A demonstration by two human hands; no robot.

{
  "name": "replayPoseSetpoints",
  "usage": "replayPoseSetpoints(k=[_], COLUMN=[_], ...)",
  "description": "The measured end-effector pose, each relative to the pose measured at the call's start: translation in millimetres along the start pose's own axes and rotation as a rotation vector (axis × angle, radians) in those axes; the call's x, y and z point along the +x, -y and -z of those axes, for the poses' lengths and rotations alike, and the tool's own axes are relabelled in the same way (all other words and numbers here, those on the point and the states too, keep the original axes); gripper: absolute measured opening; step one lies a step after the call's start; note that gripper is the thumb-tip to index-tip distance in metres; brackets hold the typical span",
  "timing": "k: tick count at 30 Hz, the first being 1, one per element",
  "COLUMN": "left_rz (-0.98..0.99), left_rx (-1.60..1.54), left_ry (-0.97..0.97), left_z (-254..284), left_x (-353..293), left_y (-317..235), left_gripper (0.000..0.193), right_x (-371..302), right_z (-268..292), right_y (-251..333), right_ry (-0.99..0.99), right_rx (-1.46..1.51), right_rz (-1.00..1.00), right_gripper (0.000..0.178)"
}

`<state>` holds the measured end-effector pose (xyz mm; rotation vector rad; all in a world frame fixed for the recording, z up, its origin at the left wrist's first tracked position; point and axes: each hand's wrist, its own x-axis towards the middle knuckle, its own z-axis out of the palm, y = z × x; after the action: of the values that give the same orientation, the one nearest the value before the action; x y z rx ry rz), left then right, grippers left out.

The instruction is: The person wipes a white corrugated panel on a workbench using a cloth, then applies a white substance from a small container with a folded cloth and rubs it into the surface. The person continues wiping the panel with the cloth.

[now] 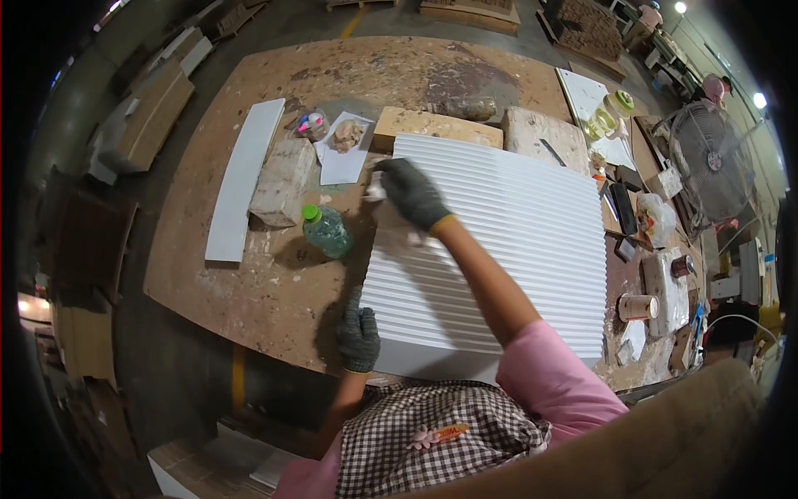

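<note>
A white ribbed panel lies across the bench, its grooves running side to side. My right hand, in a dark grey knit glove, reaches over its left edge and is closed on a white cloth, mostly hidden by the fingers. At the panel's near left corner is my left hand, in a matching glove, resting against the edge with fingers pointing forward along it. Left of the panel stands a clear bottle with a green cap, holding liquid.
Left of the bottle are a wrapped block and a long white board. A crumpled rag lies on white paper. Behind the panel sit a wooden block and another wrapped block. A paper cup and fan are at right.
</note>
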<state>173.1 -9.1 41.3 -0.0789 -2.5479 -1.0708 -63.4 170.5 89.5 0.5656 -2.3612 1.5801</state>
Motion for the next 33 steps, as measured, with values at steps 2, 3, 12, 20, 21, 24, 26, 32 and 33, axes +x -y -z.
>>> replayPoseSetpoints(k=[2, 3, 12, 20, 21, 24, 26, 32, 33], left_rz=[0.012, 0.006, 0.022, 0.060, 0.112, 0.028, 0.008, 0.082, 0.067], left_rx=[-0.010, -0.025, -0.081, -0.096, -0.078, -0.064, -0.060, -0.115, -0.124], left_ry=[-0.023, -0.034, 0.027, 0.087, 0.123, 0.001, 0.002, 0.070, 0.070], left_z=[0.9, -1.9, -5.0, -8.1, -1.7, -1.8, -2.2, 0.6, 0.7], left_x=[-0.7, 1.0, -1.7, 5.6, 5.6, 1.0, -3.4, 5.0, 4.9], left_y=[-3.3, -6.3, 0.6, -8.5, -7.7, -1.3, 0.8, -9.9, -8.7], left_gripper=[0.043, 0.042, 0.044, 0.043, 0.043, 0.043, 0.044, 0.044, 0.044], right_x=[-29.5, -52.1, -49.2, 39.3, 31.3, -16.5, -55.2, -32.7, -18.3], right_z=[67.0, 105.4, 107.0, -25.0, -19.1, 55.4, 119.5, 147.4, 120.8], right_y=[0.8, -27.0, -69.4, -52.9, -48.0, -70.0, -100.7, -83.4, -104.9], right_ry=[-0.040, -0.067, -0.118, 0.115, 0.075, -0.087, -0.265, -0.218, -0.211], right_rx=[-0.014, -0.172, -0.612, -0.736, -0.579, -0.312, -0.248, -1.231, -1.185], right_rz=[-0.028, -0.024, -0.158, 0.161, 0.111, 0.014, -0.146, -0.475, -0.398], right_gripper=[0.026, 0.018, 0.004, 0.009, 0.009, 0.007, 0.010, 0.013, 0.016])
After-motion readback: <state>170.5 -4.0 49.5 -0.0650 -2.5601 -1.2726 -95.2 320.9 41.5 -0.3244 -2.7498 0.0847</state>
